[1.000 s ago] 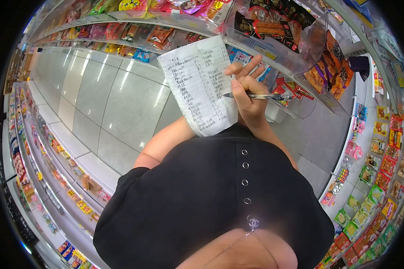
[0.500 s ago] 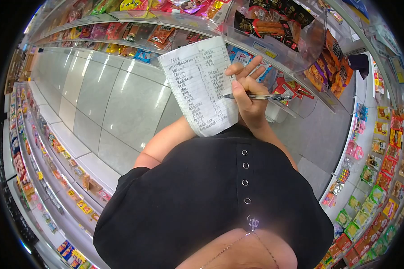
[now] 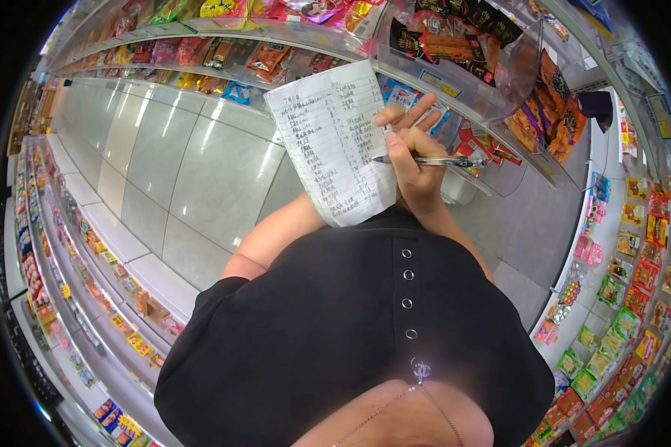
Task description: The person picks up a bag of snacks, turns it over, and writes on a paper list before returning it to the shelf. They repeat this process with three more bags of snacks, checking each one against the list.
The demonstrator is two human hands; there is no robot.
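A lined paper sheet [image 3: 324, 149] covered in handwritten columns tilts in front of my chest. My left forearm passes beneath it, and the fingers of my left hand [image 3: 414, 113] come out past its right edge, one fingertip curled over the edge; the palm is hidden by the paper. In my right hand [image 3: 419, 167], a black-and-clear pen [image 3: 458, 160] is pinched between the fingers. Its tip points left, right at the written right-hand column.
Shelves of packaged snacks [image 3: 455, 48] rise just beyond the paper. Another low shelf row [image 3: 89, 246] curves along the left, and racks of small packets [image 3: 626, 290] stand to the right. Grey floor tiles [image 3: 216, 164] lie between them.
The paper and the pen tip have shifted very slightly right. Both hands keep the same hold.
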